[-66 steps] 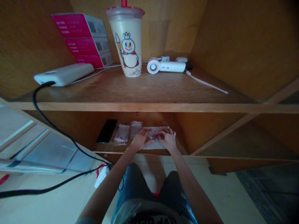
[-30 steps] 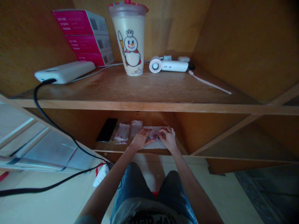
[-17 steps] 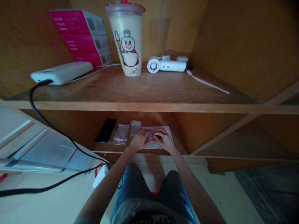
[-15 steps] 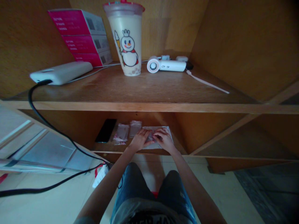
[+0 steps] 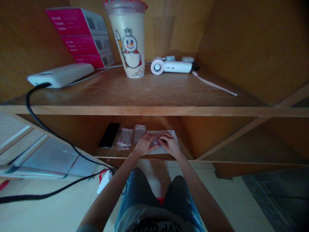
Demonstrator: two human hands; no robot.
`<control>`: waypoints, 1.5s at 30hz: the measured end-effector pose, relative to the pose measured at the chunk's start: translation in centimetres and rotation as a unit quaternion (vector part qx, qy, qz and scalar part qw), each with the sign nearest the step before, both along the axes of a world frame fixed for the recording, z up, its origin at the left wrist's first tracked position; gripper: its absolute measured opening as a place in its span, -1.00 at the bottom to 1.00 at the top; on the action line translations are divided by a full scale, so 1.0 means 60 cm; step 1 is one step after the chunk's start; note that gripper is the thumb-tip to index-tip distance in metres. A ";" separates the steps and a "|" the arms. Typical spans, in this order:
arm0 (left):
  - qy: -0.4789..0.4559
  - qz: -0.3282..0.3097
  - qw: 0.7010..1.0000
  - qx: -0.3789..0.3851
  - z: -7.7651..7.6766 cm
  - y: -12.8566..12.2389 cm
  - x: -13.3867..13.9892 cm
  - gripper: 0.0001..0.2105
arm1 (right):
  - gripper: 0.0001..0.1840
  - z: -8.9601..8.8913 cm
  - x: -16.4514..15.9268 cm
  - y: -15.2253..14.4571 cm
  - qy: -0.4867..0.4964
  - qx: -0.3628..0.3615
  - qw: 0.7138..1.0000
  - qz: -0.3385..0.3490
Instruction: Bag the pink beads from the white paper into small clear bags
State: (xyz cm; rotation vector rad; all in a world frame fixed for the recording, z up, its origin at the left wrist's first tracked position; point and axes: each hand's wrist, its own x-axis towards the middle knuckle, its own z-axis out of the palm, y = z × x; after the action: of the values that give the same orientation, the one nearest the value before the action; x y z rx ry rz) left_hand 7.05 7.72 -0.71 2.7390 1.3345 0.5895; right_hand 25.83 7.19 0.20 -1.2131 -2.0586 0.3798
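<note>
Small pinkish pieces (image 5: 155,141) lie on a flat white sheet (image 5: 160,150).

White power bank (image 5: 61,75) with black cable (image 5: 28,100) plugged in, stacked pink-and-white boxes (image 5: 80,37) behind it, upright red-lidded drink cup (image 5: 129,42) printed with a snowman, white handheld fan (image 5: 177,67) beside pale cord (image 5: 214,84), black smartphone (image 5: 109,135) lying below
</note>
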 end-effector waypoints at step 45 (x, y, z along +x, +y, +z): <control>0.008 0.007 1.000 0.009 -0.004 0.001 -0.003 -0.49 | -0.82 -0.012 0.003 0.006 -0.048 -0.002 0.998 -0.048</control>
State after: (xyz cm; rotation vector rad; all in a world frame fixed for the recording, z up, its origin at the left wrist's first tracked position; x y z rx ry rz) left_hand 6.89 7.80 -0.93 2.7555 1.3603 0.5858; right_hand 26.03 7.57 -0.55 -1.3503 -2.0714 0.2866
